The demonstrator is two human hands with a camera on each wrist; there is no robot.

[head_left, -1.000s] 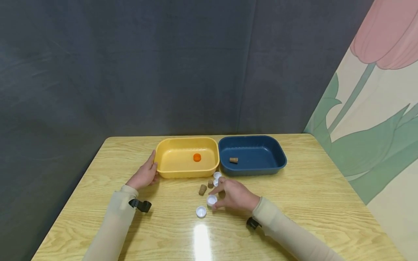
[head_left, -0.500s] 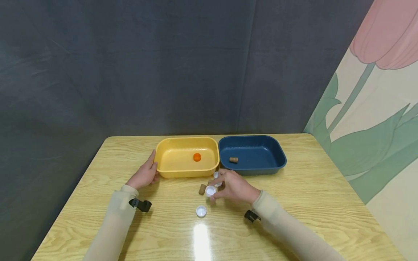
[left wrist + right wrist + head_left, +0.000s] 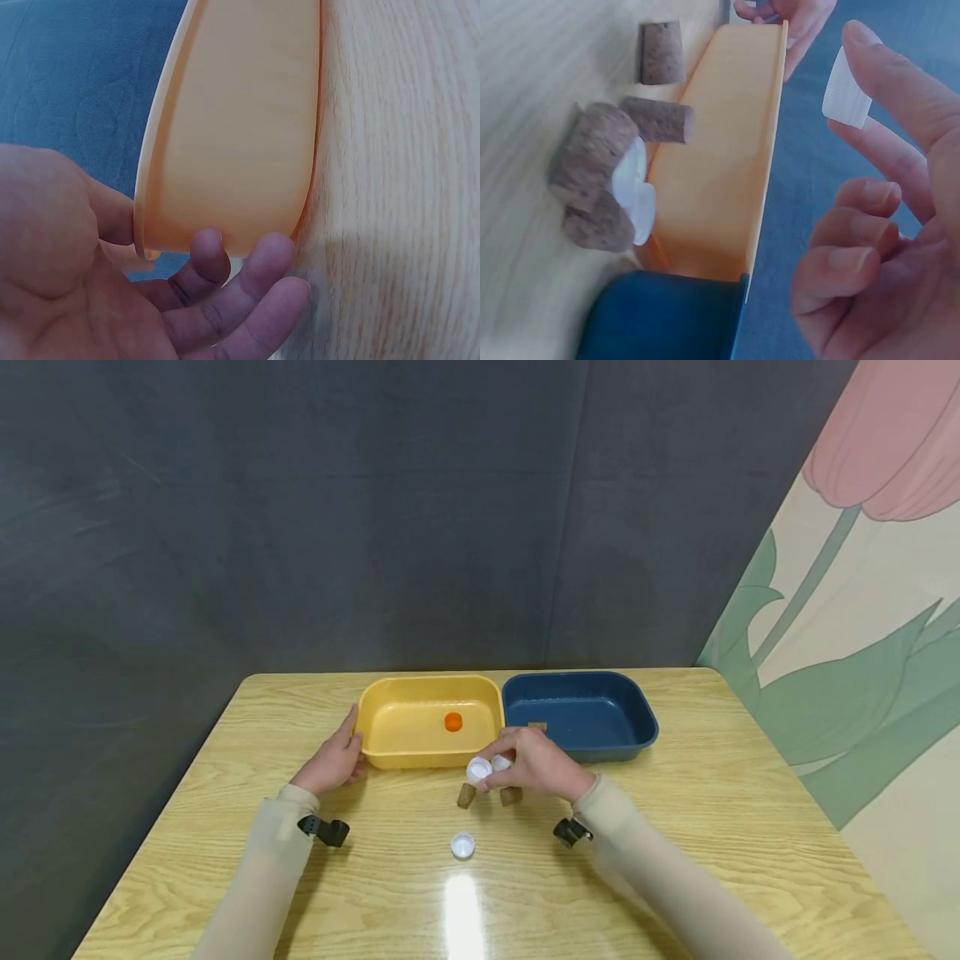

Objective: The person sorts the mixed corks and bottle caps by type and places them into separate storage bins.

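My right hand [image 3: 538, 766] pinches a round white cap [image 3: 479, 770] on my side of the yellow tub [image 3: 431, 754], near its right end, while my left hand [image 3: 331, 763], farther from the cap, holds its left end.

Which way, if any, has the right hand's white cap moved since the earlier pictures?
Yes, the white cap pinched by the right hand has moved forward, toward the yellow tray.

The left tray [image 3: 405, 727] was yellow, the right tray [image 3: 596, 727] navy; 1 cap [image 3: 453, 722] was orange, the other caps [image 3: 479, 770] white, the corks [image 3: 467, 795] speckled brown. Before me, the wood-grained table [image 3: 397, 902] was tan, the curtain [image 3: 412, 527] slate, the wall [image 3: 813, 602] tulip-patterned.
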